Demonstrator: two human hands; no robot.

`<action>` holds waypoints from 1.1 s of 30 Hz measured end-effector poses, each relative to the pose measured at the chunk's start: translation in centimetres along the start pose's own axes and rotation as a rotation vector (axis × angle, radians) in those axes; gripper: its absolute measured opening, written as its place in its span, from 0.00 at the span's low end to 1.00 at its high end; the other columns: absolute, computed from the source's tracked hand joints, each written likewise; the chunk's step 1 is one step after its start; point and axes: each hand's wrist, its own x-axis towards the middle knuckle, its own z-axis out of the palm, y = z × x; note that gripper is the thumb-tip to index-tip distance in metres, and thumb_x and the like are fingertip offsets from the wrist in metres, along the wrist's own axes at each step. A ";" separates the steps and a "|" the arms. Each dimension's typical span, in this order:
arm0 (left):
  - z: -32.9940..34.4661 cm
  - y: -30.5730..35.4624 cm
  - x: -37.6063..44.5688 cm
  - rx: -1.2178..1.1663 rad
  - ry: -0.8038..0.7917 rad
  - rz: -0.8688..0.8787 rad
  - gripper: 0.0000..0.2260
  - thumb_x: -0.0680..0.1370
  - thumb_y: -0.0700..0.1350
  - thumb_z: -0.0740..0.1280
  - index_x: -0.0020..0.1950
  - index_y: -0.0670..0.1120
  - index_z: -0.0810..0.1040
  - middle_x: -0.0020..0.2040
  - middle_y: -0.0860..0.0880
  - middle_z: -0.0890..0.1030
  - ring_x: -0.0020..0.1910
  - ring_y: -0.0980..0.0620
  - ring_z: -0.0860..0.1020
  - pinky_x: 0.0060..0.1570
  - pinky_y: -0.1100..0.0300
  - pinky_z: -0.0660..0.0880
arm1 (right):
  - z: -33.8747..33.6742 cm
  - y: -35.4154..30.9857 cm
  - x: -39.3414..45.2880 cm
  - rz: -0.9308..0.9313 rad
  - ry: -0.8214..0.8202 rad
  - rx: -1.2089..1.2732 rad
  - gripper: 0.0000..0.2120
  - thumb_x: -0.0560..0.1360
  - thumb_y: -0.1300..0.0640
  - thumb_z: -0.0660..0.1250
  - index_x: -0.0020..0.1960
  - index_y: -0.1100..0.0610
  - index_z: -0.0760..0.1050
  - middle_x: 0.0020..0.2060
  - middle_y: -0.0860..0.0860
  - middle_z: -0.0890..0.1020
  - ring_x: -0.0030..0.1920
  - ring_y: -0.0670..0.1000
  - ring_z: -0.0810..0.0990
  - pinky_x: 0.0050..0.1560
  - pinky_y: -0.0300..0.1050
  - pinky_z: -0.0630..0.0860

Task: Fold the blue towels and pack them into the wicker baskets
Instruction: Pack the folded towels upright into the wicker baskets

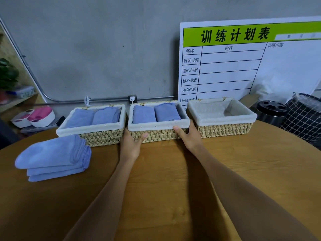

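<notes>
Three wicker baskets with white liners stand in a row at the table's far edge. The left basket and the middle basket each hold two folded blue towels. The right basket holds nothing. My left hand grips the middle basket's front left corner, thumb on its front wall. My right hand grips its front right corner, with the fingers slipped between the middle and right baskets. A stack of blue towels lies on the table at the left.
A round wooden table carries everything. A white and green schedule board leans on the concrete wall behind the baskets. A black bin and a checked bag stand at the right. White tubs with pink items sit at the left.
</notes>
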 end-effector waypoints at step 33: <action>20.1 12.0 -8.0 0.087 -0.138 0.010 0.49 0.75 0.57 0.73 0.82 0.42 0.45 0.77 0.42 0.66 0.73 0.43 0.69 0.70 0.48 0.70 | -22.4 9.8 -0.2 0.214 0.284 0.046 0.46 0.69 0.49 0.78 0.79 0.53 0.57 0.74 0.53 0.69 0.72 0.55 0.69 0.70 0.56 0.69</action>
